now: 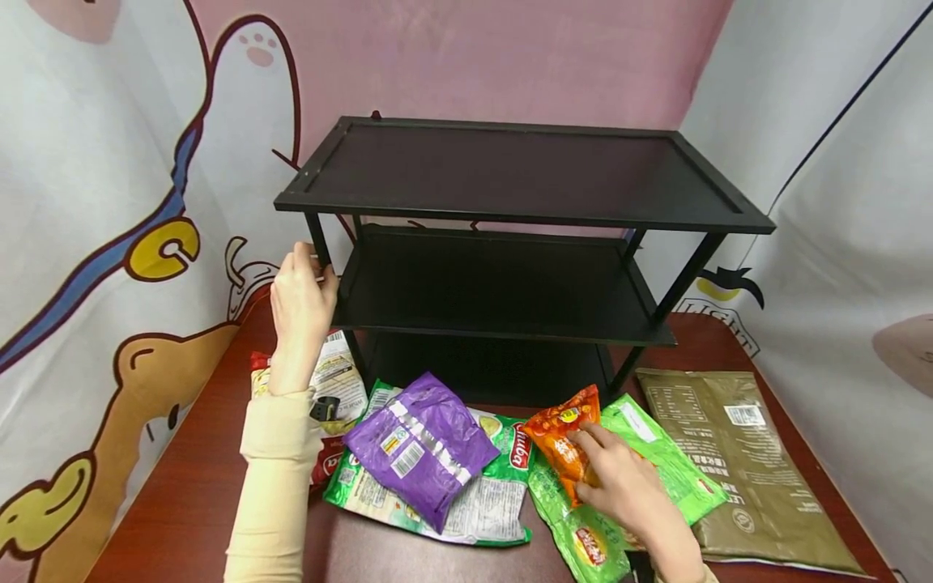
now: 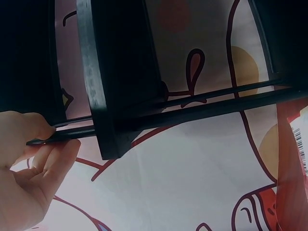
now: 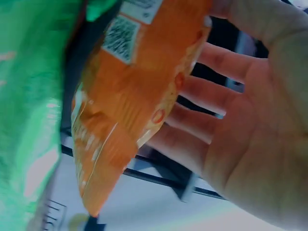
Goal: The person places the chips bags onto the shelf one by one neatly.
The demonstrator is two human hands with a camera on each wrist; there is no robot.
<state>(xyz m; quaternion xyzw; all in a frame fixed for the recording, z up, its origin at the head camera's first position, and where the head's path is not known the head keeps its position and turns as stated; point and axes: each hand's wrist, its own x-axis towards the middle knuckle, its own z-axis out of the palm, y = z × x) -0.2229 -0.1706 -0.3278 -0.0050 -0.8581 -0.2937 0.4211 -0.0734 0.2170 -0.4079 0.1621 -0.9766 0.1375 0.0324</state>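
The right hand (image 1: 628, 486) grasps an orange bag (image 1: 563, 441) at the near edge of the black rack (image 1: 510, 170), right of centre; the right wrist view shows the thumb on one side of it and the fingers extended along the other. The bag tilts, its top leaning right, and a square code shows on its side. The left hand (image 1: 300, 295) grips the rack's near-left post (image 1: 318, 239) between the top and middle tiers, thumb on one side and fingers on the other.

Below the orange bag lie a green bag (image 1: 583, 530) with a red and yellow logo and, to its right, a light green packet (image 1: 666, 457); whether the orange bag rests on them I cannot tell. Left of these, a purple bag (image 1: 430, 461) lies across a green-and-white bag (image 1: 496, 504), in front of the rack. Farther left, a red-and-white bag (image 1: 338, 380) is partly hidden behind the left forearm. At the right, a large olive package (image 1: 751, 461) lies flat. All this is on a reddish-brown table (image 1: 168, 502). Beyond the rack hangs a pink backdrop (image 1: 510, 57), with white, cartoon-printed cloth (image 1: 80, 202) on the left.
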